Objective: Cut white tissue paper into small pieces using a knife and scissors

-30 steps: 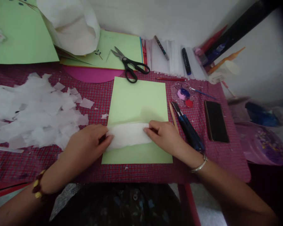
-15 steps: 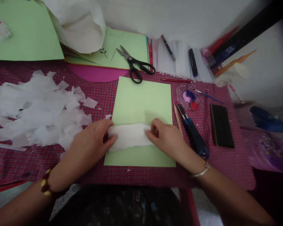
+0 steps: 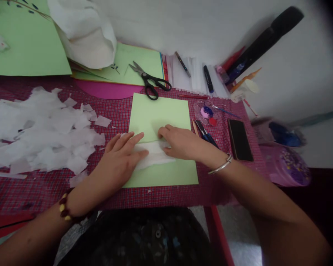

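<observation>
A strip of white tissue paper [image 3: 154, 153] lies crosswise over the lower half of a light green sheet [image 3: 161, 112]. My left hand [image 3: 123, 157] rests flat on the strip's left end with its fingers spread, covering that part. At the other end, my right hand [image 3: 180, 142] has its fingers curled and pinched on the upper right edge of the tissue; its fingertips are partly hidden. Scissors [image 3: 151, 82] with black handles lie across the sheet's top edge. To the right of the sheet are a wooden stick [image 3: 195, 127] and a blue cutter [image 3: 207, 135], partly hidden behind my right forearm.
A heap of torn white tissue pieces [image 3: 41, 133] spreads over the checked cloth [image 3: 115, 111] at left. Further right are a paint palette [image 3: 204, 111], a thin brush [image 3: 226, 111] and a phone [image 3: 240, 140]. Markers [image 3: 208, 79] lie on white paper at the back.
My left hand has let go of the strip's left end and flattened onto it with fingers spread. My right hand has shifted slightly up along the strip's right end. The view has turned slightly.
</observation>
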### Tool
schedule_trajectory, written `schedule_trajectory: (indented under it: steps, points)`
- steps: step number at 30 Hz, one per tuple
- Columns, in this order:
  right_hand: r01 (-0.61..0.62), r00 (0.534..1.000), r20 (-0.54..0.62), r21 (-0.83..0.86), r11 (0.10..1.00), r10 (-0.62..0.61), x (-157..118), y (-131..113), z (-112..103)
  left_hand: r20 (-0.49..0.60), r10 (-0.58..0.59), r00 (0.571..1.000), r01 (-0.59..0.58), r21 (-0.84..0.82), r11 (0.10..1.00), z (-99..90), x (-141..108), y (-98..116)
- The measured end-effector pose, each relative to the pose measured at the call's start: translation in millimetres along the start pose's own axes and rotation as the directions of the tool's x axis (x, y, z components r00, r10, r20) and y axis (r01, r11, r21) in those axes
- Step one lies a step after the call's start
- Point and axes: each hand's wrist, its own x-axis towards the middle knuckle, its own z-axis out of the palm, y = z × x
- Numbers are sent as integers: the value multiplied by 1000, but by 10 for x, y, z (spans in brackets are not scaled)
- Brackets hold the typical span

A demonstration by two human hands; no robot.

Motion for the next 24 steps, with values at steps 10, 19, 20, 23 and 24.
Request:
schedule_trajectory:
  steps: [10, 19, 20, 23, 24]
  points:
    - [6, 993, -114, 112, 994, 6, -26, -44, 90, -46, -11, 999, 7, -98, 995, 11, 62, 50]
    - [48, 971, -230, 441, 896, 61, -212, -204, 13, -157, -44, 987, 25, -121, 992, -189, 117, 139]
    - [70, 968, -246, 428, 901, 42, -247, -235, -17, -143, -35, 989, 17, -126, 992, -238, 153, 144]
    - [121, 958, -286, 390, 913, -5, -370, -352, -122, -16, 61, 998, -62, -151, 987, -359, 264, 161]
    - [129, 957, -290, 381, 916, -14, -412, -398, -157, 45, 92, 995, -83, -176, 981, -384, 292, 171]
